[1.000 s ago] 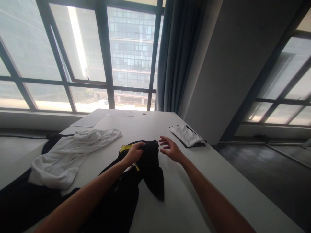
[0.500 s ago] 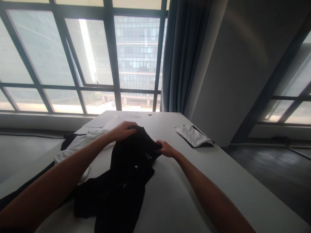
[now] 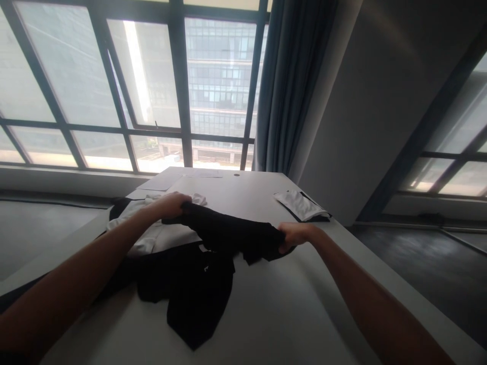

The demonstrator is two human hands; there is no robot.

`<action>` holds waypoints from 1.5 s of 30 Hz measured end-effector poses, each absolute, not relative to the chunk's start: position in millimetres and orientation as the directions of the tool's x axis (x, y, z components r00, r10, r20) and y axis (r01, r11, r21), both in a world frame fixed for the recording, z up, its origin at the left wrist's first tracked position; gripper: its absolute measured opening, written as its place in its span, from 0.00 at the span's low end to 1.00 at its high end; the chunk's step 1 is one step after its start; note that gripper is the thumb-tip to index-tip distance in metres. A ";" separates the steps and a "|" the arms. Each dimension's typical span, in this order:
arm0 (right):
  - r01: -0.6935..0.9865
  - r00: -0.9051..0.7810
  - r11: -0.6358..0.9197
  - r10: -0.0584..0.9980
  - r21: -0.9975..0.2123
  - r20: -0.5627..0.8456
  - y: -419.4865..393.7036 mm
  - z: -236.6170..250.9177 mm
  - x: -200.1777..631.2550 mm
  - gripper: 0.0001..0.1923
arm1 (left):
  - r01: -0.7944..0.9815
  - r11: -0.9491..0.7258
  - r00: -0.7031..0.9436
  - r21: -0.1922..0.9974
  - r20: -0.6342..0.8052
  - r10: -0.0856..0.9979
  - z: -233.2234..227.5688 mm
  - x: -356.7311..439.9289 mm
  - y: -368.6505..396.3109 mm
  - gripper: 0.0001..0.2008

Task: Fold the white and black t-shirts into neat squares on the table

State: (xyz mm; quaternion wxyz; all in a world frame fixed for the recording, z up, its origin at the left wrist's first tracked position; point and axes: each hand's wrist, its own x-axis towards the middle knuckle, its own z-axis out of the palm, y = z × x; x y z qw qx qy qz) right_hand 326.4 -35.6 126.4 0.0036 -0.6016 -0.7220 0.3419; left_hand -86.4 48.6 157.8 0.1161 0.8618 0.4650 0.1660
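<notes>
Now black garment [image 3: 228, 233] (limp, creased) taut between clenched left hand [image 3: 171, 205] and right hand [image 3: 294, 235].

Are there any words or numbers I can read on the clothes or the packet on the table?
None can be read. The black garment held by the left hand and right hand shows only a tiny pale mark, too small to read. The white packet and papers look blank.

Garment [image 3: 213, 253] centre of table [image 3: 289, 314], held up between left hand [image 3: 171, 205] at 10 o'clock and right hand [image 3: 294, 234] at 2. Shirt [image 3: 152, 235] behind-left. Pouch [image 3: 300, 205] far right, papers [image 3: 163, 181] at 12.
</notes>
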 end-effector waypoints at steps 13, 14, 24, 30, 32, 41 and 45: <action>0.855 0.087 0.177 0.878 -0.488 0.471 43.1 248.7 375.7 0.11 | 0.749 -0.464 0.287 0.473 0.399 0.871 262.2 -114.6 122.8 0.11; 0.875 0.131 0.152 0.840 -0.459 0.526 63.1 251.9 365.8 0.15 | 0.787 -0.451 0.247 0.420 0.456 0.855 262.1 -98.6 136.8 0.12; 0.963 -0.100 0.148 0.973 -0.226 0.210 101.3 93.7 296.4 0.23 | 0.826 -0.536 0.495 0.176 0.229 0.838 95.7 -21.3 153.6 0.16; 0.970 -0.123 0.120 0.992 -0.213 -0.002 83.9 13.6 310.9 0.26 | 0.729 -0.597 0.596 0.335 0.116 0.794 14.3 -22.0 130.3 0.24; 0.974 -0.126 0.132 0.991 -0.186 0.042 84.4 11.2 319.3 0.25 | 0.703 -0.615 0.579 0.359 0.213 0.787 4.4 -23.9 127.4 0.17; 0.989 -0.125 0.131 0.989 -0.072 0.077 77.6 21.2 326.3 0.08 | 0.565 -0.567 0.506 0.599 0.292 0.812 3.8 -43.2 109.8 0.07; 0.969 -0.156 0.124 0.977 -0.211 -0.144 72.7 39.1 341.4 0.05 | 0.600 -0.550 0.600 0.581 0.129 0.790 23.8 -68.2 102.6 0.12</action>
